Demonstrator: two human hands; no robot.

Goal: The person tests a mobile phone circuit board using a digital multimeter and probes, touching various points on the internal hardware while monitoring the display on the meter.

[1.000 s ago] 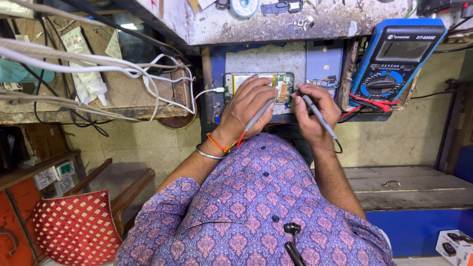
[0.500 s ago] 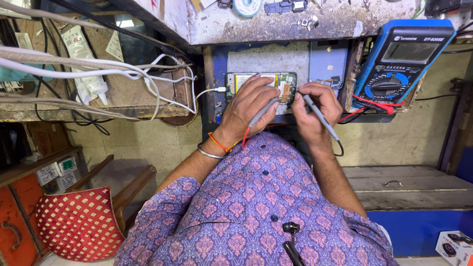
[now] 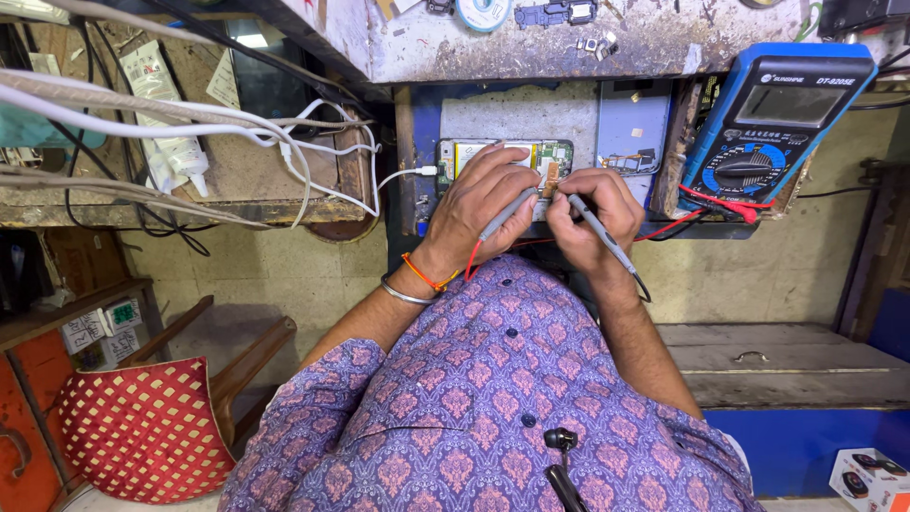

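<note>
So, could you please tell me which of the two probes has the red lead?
The probe in the left hand: a red lead trails from that probe, while the right hand's probe trails a dark one.

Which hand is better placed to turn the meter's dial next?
Right, most likely. The right hand holds a probe nearest the blue multimeter; the left hand, also holding a probe, lies across the opened phone, farther away.

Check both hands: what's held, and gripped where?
Left hand holds a grey multimeter probe along its shaft; right hand holds the other probe pen-style, mid-shaft. Both tips meet at the opened phone.
</note>
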